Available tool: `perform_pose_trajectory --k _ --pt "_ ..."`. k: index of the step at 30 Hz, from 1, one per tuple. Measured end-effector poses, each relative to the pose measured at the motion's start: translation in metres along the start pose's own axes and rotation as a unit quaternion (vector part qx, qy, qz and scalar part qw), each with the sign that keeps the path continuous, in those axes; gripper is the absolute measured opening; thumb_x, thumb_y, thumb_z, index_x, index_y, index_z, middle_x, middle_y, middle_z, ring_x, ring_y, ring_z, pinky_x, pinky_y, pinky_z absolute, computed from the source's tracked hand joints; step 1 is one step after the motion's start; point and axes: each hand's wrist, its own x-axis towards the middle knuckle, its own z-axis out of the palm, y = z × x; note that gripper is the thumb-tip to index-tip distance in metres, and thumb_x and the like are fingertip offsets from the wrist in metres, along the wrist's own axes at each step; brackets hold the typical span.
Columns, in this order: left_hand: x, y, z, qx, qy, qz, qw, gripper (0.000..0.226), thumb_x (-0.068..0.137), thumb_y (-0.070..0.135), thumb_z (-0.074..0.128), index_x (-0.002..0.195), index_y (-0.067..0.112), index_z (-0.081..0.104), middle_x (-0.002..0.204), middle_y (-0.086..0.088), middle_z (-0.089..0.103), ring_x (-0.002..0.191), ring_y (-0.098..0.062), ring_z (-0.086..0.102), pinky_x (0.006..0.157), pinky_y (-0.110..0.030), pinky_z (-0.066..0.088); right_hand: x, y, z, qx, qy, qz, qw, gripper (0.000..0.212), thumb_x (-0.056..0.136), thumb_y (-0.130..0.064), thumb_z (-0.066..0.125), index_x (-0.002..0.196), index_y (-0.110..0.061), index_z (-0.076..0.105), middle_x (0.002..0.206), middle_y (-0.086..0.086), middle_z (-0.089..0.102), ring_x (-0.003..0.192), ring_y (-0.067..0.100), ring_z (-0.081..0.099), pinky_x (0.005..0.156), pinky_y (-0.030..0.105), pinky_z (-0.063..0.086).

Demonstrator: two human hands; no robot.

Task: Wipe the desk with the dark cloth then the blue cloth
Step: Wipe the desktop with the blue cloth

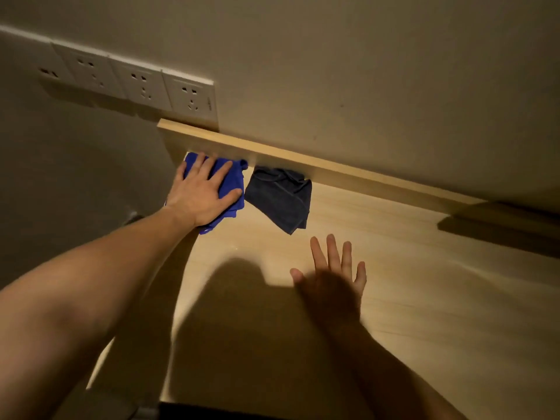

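My left hand (202, 197) lies flat, fingers spread, on the blue cloth (231, 189) at the tabletop's (409, 268) upper-left corner. The dark cloth (280, 201) sits just right of it. My right hand (331, 280) hovers open and empty over bare wood.

The left hand (202, 195) lies flat, fingers spread, arm stretched forward. The right hand (331, 278) hovers open, fingers splayed.

Blue cloth (231, 189) left of dark cloth (281, 201)

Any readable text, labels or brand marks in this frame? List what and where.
None legible.
White wall sockets: a small dark mark on the rightmost plate's right edge, too small to read.
Blue cloth, dark folded cloth, light wooden desk: no print visible.
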Motion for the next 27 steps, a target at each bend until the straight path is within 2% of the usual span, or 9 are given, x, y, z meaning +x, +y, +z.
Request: perform_pose_trajectory --k 4,7,9,27 --pt "-0.001 -0.003 0.007 0.024 0.008 0.018 1.0 0.095 0.094 0.089 0.013 0.171 0.035 0.005 0.179 -0.008 0.009 0.165 -0.031 -0.001 0.13 -0.062 0.001 -0.008 -0.001 -0.002 0.013 0.017 -0.007 1.0 0.086 0.087 -0.091 0.009 0.16 -0.048 -0.008 0.169 -0.01 -0.02 0.155 0.023 -0.024 0.123 0.058 -0.009" --pt "0.0 -0.008 0.011 0.037 0.012 0.035 0.999 0.095 0.093 0.089 0.01 0.171 0.035 0.001 0.18 -0.009 0.004 0.165 -0.034 -0.004 0.13 -0.064 -0.001 -0.014 -0.004 0.002 0.0 0.064 -0.005 0.998 0.078 0.093 -0.085 0.013 0.162 -0.048 0.002 0.173 -0.01 -0.006 0.158 0.022 -0.014 0.124 0.058 0.003" --pt "-0.002 -0.01 0.013 0.041 0.017 0.045 0.998 0.093 0.095 0.087 0.011 0.171 0.034 0.001 0.18 -0.008 0.002 0.165 -0.034 -0.004 0.13 -0.064 -0.001 -0.015 -0.006 0.003 0.008 0.072 0.002 0.997 0.077 0.094 -0.082 0.018 0.162 -0.048 0.006 0.173 -0.01 -0.001 0.159 0.021 -0.01 0.124 0.057 0.005" --pt "-0.088 -0.016 0.026 0.054 0.0 0.082 0.995 0.09 0.097 0.084 0.012 0.171 0.035 0.002 0.181 -0.007 0.001 0.165 -0.034 -0.004 0.129 -0.066 0.002 -0.016 -0.005 0.01 0.002 0.104 0.007 0.994 0.078 0.094 -0.082 0.018 0.162 -0.044 0.012 0.173 -0.009 0.006 0.159 0.023 0.0 0.123 0.058 0.009"
